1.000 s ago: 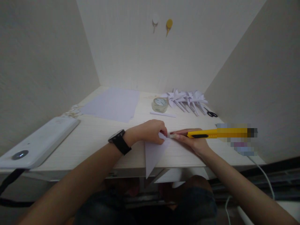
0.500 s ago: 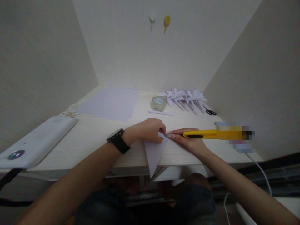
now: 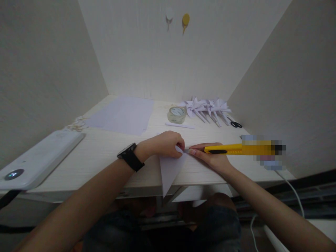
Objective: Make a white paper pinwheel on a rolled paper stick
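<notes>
Near the front of the desk, my left hand [image 3: 170, 144] is closed on a folded piece of white paper [image 3: 169, 171], whose pointed end hangs over the front edge. A black watch is on that wrist. My right hand [image 3: 210, 154] is closed on a yellow utility knife [image 3: 223, 149], gripping it near the blade end. The blade tip meets the paper's corner by my left fingertips; the exact contact is too small to make out. The knife's rear end is blurred by pixelation.
Behind my hands lie a rolled paper stick [image 3: 180, 125] and a roll of clear tape [image 3: 176, 114]. Paper pinwheels [image 3: 207, 108] and black scissors [image 3: 235, 124] are at the back right. White sheets [image 3: 123, 115] lie back left, with a white device [image 3: 39, 157] in front of them.
The hanging point of the paper has swung slightly to the left. Both hands keep their grip in nearly the same place, and the view has shifted a little.
</notes>
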Available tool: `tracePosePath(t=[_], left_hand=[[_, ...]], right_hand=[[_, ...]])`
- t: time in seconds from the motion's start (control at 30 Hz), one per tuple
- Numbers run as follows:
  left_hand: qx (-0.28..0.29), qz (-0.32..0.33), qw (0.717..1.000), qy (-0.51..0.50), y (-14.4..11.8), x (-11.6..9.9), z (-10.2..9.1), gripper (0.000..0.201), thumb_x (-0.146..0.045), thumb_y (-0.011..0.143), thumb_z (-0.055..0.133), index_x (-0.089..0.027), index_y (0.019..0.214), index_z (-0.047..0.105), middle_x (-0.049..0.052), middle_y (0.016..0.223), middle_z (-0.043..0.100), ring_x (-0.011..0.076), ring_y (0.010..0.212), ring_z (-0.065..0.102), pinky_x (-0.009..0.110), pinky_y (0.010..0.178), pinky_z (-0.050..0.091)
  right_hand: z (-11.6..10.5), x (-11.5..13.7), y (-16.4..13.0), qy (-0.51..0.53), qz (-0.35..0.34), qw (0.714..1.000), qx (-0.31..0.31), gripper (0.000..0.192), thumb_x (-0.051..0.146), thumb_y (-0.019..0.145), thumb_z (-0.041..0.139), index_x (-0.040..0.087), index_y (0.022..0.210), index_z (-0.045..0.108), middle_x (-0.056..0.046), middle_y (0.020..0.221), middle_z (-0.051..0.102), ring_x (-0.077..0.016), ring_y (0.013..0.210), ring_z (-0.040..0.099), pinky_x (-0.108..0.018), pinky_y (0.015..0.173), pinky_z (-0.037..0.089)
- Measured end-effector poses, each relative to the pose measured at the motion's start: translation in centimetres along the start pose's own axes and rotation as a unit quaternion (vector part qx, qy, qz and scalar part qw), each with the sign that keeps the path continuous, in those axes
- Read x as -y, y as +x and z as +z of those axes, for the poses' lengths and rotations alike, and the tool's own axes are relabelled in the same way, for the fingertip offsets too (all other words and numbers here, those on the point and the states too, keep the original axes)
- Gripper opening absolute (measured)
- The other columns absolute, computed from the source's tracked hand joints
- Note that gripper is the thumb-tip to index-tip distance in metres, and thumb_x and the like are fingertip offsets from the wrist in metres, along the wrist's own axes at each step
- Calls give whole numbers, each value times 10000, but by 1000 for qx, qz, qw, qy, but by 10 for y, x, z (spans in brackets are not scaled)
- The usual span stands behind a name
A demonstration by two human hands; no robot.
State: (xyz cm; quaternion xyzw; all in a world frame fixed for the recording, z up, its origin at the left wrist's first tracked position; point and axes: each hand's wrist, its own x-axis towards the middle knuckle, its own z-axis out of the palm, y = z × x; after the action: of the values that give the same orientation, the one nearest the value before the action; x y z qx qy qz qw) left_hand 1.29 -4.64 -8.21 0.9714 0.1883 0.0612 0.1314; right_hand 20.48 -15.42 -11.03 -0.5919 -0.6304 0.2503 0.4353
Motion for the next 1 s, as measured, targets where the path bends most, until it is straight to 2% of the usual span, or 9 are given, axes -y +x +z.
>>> tracePosePath(t=[0.47,1.0], left_hand=[[-10,12,1000,-20,1,2,2,262,-234,742,645,-187,970,765,62,950,742,201,876,668,298,810,483],[6,15,1000,-18,1,-1,-2,316,-229,707,639,-176,994,761,70,965,742,195,878,664,287,814,487]], right_hand=[[1,0,0,-6,-5,1000,11,171,402,754,753,251,812,807,-42,849,790,-247,768,753,-345,738,624],[-1,2,-1,-38,-23,999,8,186,413,786,727,250,827,808,-41,867,790,-249,771,751,-347,728,627]])
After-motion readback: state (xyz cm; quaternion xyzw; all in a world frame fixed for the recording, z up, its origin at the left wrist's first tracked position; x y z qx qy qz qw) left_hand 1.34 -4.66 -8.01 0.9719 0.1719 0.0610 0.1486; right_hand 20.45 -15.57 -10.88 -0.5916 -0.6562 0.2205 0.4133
